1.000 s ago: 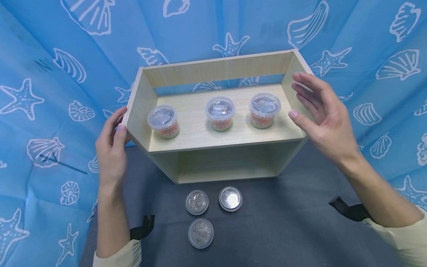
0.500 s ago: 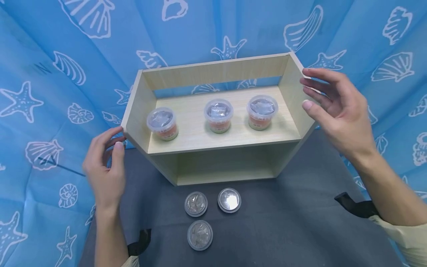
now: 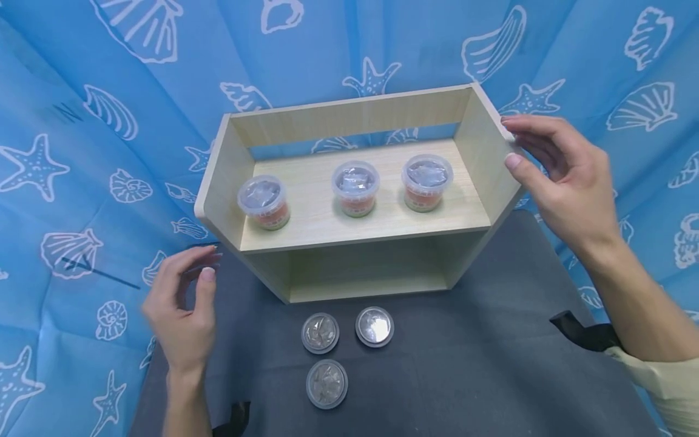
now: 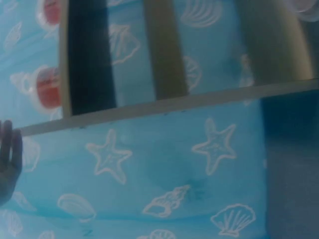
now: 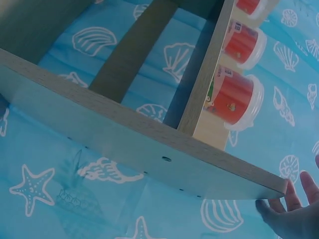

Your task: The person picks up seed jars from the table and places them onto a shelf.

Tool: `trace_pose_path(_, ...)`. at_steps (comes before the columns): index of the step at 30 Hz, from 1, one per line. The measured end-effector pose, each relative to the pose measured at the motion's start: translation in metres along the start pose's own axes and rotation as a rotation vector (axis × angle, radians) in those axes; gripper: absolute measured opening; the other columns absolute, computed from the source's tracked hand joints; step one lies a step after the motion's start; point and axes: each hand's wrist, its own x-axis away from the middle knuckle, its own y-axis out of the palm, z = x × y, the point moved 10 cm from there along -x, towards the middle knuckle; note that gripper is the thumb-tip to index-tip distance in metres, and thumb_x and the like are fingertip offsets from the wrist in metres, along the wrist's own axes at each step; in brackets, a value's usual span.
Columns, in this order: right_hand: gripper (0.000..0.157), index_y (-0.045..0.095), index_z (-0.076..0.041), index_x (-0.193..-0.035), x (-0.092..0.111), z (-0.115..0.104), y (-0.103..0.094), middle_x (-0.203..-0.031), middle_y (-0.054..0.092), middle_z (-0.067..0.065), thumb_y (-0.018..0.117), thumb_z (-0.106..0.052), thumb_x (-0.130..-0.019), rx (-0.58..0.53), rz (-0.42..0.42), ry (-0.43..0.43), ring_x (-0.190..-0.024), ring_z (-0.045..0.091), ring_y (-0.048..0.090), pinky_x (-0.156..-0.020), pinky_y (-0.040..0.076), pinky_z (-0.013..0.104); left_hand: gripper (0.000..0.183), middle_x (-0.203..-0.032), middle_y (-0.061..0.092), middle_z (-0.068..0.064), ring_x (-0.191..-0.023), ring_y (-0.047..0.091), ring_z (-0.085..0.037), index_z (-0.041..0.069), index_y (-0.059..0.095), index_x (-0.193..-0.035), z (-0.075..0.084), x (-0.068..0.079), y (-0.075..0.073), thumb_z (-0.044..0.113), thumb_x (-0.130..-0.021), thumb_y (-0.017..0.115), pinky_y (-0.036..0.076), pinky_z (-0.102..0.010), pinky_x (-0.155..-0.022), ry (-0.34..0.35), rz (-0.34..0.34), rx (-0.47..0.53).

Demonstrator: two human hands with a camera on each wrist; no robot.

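In the head view a pale wooden two-tier shelf (image 3: pixel 360 240) stands with three lidded tubs on its upper board: a left tub (image 3: pixel 264 202), a middle tub (image 3: pixel 355 188) and a right tub (image 3: pixel 426 182). Reddish contents show through the tubs' sides. My left hand (image 3: pixel 182 306) hangs apart from the shelf, left of its side panel, with loosely bent fingers and nothing in them. On the opposite side, my right hand (image 3: pixel 573 182) touches the upper edge of the right side panel (image 5: pixel 149 144) with its fingertips. Its fingers are relaxed.
Three round clear-lidded tubs lie before the shelf on the dark cloth: a left one (image 3: pixel 320 333), a right one (image 3: pixel 374 326) and a nearer one (image 3: pixel 327 383). A blue curtain (image 3: pixel 306 48) with white sea-shell prints hangs behind and at both sides.
My left hand has let go of the shelf's left panel and moved down. My right hand has moved outward from the right tub's side to the right panel's edge. The tubs keep their places.
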Motion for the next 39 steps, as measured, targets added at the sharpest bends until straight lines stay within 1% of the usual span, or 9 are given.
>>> trace_pose_path(6,0.041,0.061,-0.004,-0.133,-0.003,0.017,-0.002,-0.135,0.058,0.007,0.06,0.005,-0.093,-0.006,-0.008,0.068,-0.129,0.018,0.053,-0.109,0.039,0.032,0.018,-0.097,0.066,-0.025,-0.094,0.067,-0.018,-0.02,0.063,-0.102,0.0,0.019,0.012,-0.008,-0.09,0.055,0.051,-0.024,-0.086,0.091,-0.05,0.18)
trace_pose_path(9,0.042,0.059,-0.007,-0.136,-0.003,0.028,-0.001,-0.14,0.056,0.007,0.06,0.001,-0.095,-0.016,-0.032,0.127,-0.131,0.019,0.051,-0.109,0.038,0.031,0.018,-0.098,0.066,-0.024,-0.095,0.066,-0.019,-0.02,0.063,-0.102,-0.001,0.028,0.021,-0.009,-0.09,0.057,0.051,-0.025,-0.088,0.111,-0.14,0.258)
trace_pose_path(13,0.043,0.057,-0.01,-0.14,-0.001,0.043,0.0,-0.145,0.053,0.005,0.06,-0.004,-0.097,-0.034,-0.061,0.197,-0.133,0.02,0.049,-0.108,0.039,0.028,0.022,-0.103,0.066,-0.023,-0.099,0.065,-0.021,-0.02,0.062,-0.106,-0.006,0.043,0.036,-0.01,-0.087,0.059,0.049,-0.026,-0.092,0.089,-0.284,0.358)
trace_pose_path(16,0.043,0.057,-0.012,-0.141,0.0,0.05,0.0,-0.148,0.05,0.004,0.059,-0.005,-0.098,-0.043,-0.082,0.227,-0.133,0.021,0.049,-0.105,0.041,0.025,0.026,-0.105,0.066,-0.023,-0.101,0.064,-0.022,-0.02,0.061,-0.108,-0.012,0.054,0.043,-0.012,-0.083,0.059,0.049,-0.027,-0.094,0.073,-0.339,0.41)
trace_pose_path(22,0.043,0.054,-0.013,-0.143,0.003,0.058,0.0,-0.153,0.042,0.005,0.056,-0.007,-0.1,-0.067,-0.112,0.252,-0.131,0.02,0.052,-0.102,0.043,0.022,0.03,-0.108,0.065,-0.023,-0.103,0.064,-0.023,-0.019,0.061,-0.11,-0.02,0.071,0.048,-0.014,-0.081,0.058,0.048,-0.028,-0.095,0.051,-0.37,0.48)
trace_pose_path(27,0.041,0.053,-0.018,-0.145,0.006,0.069,0.002,-0.152,0.042,0.003,0.051,-0.018,-0.104,-0.041,-0.165,0.307,-0.127,0.017,0.049,-0.097,0.044,0.018,0.033,-0.108,0.064,-0.025,-0.102,0.064,-0.025,-0.017,0.06,-0.114,-0.028,0.086,0.054,-0.014,-0.081,0.057,0.049,-0.029,-0.094,0.037,-0.402,0.506)
trace_pose_path(32,0.042,0.049,-0.019,-0.148,0.008,0.076,0.007,-0.152,0.04,0.006,0.045,-0.024,-0.106,-0.172,-0.211,0.356,-0.126,0.023,0.04,-0.088,0.044,0.018,0.035,-0.109,0.063,-0.026,-0.102,0.064,-0.026,-0.015,0.061,-0.117,-0.038,0.103,0.06,-0.013,-0.081,0.057,0.049,-0.029,-0.093,0.012,-0.431,0.507)
trace_pose_path(37,0.044,0.044,-0.022,-0.151,0.009,0.078,0.01,-0.154,0.036,0.006,0.043,-0.025,-0.107,-0.204,-0.255,0.356,-0.126,0.026,0.038,-0.083,0.042,0.019,0.038,-0.11,0.063,-0.025,-0.103,0.063,-0.027,-0.014,0.061,-0.117,-0.045,0.12,0.065,-0.014,-0.079,0.058,0.049,-0.03,-0.093,-0.014,-0.453,0.508)
trace_pose_path(39,0.045,0.043,-0.021,-0.151,0.01,0.08,0.012,-0.155,0.035,0.008,0.044,-0.025,-0.107,-0.251,-0.267,0.361,-0.125,0.028,0.038,-0.082,0.043,0.02,0.04,-0.111,0.063,-0.024,-0.103,0.063,-0.028,-0.013,0.061,-0.118,-0.048,0.128,0.067,-0.015,-0.077,0.06,0.049,-0.03,-0.094,-0.025,-0.468,0.501)
